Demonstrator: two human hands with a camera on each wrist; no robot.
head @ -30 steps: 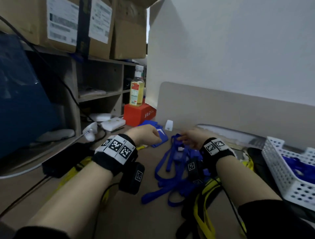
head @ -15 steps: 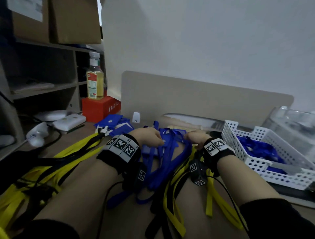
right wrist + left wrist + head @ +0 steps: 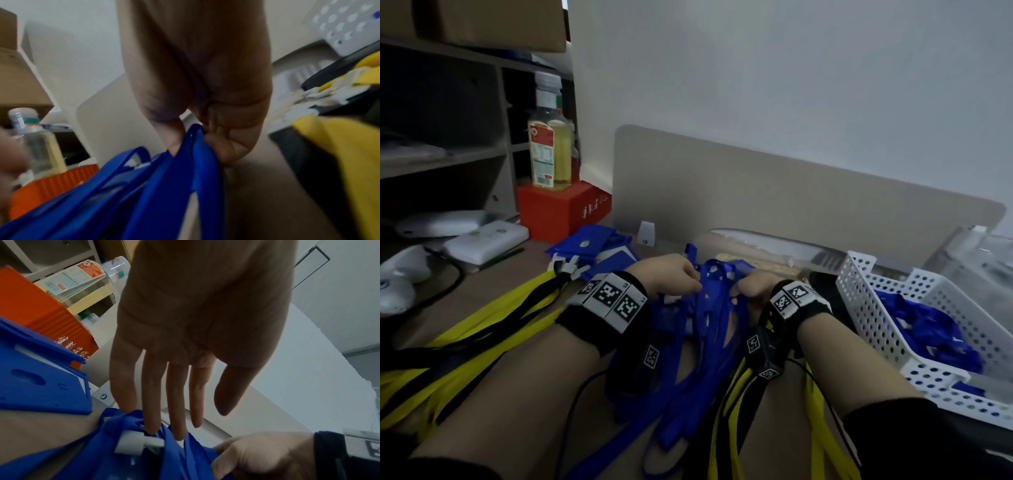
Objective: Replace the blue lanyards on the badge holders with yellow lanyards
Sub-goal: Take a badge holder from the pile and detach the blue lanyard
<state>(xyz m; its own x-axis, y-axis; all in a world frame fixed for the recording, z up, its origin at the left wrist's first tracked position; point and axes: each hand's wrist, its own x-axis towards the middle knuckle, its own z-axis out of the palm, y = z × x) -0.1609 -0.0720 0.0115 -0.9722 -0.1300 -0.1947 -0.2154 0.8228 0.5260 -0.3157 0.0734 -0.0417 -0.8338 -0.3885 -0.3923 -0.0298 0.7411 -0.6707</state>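
Head view: both hands are working a blue lanyard bundle at mid-desk.
Right hand is pinching straps from the right; left hand, fingers straight, is touching a white clip at the bundle's far end. Straps are running toward the person. Basket is crowding the right; yellow lanyards are lying left.

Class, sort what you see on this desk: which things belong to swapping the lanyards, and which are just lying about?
Belong to the job:
- blue lanyards, right hand pinching a strap, left hand touching them with straight fingers
- yellow lanyards
- badge holders
- white basket with more blue lanyards

Lying about:
- bottle
- red box
- cardboard box
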